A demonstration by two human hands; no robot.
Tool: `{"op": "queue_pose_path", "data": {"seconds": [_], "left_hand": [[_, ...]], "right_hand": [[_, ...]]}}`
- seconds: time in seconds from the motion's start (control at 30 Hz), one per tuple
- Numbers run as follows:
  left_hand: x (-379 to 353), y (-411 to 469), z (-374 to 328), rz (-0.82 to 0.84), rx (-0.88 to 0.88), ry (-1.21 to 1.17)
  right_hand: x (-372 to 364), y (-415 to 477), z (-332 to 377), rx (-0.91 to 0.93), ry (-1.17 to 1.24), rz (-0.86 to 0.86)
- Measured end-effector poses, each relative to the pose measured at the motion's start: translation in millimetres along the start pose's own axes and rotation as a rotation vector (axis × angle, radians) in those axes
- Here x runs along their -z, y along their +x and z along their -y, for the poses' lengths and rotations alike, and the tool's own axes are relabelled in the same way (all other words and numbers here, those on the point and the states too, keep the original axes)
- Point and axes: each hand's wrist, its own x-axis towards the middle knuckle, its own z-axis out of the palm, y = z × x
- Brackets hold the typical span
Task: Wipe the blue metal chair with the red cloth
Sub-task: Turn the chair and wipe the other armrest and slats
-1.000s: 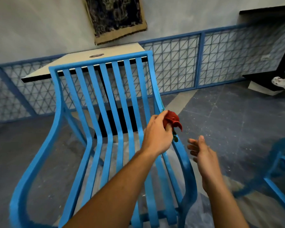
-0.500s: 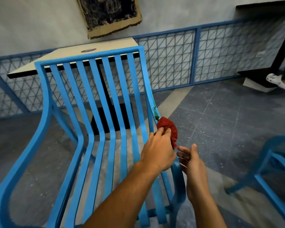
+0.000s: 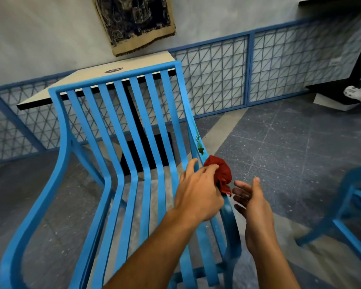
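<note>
A blue metal chair with several slats fills the middle of the view. My left hand presses a bunched red cloth against the chair's right side rail, where back meets seat. Just above the cloth the rail carries a greenish-brown smear. My right hand hovers beside the rail to the right of the cloth, fingers spread and holding nothing.
A white-topped table stands behind the chair against a blue wire-mesh fence. A second blue chair stands at the right edge. A person's white shoe shows at far right. A dark fringed tapestry hangs on the wall.
My left hand has slid the red cloth down the right rail, uncovering the smear above it. My right hand stays open beside it. The view has shifted.
</note>
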Motion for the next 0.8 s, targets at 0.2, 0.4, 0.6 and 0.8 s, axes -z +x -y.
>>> {"op": "queue_pose_path", "data": {"seconds": [0.2, 0.4, 0.6, 0.8], "left_hand": [[9, 47, -1, 0.307, -0.013, 0.125], [-4, 36, 7, 0.242, -0.039, 0.107], [-14, -9, 4, 0.108, -0.114, 0.047], [-14, -32, 3, 0.111, -0.215, 0.066]], "right_hand": [[-1, 6, 1, 0.045, -0.017, 0.0], [-1, 7, -2, 0.041, -0.037, 0.013], [0, 4, -1, 0.053, -0.025, 0.025], [4, 7, -2, 0.048, -0.054, 0.002]]}}
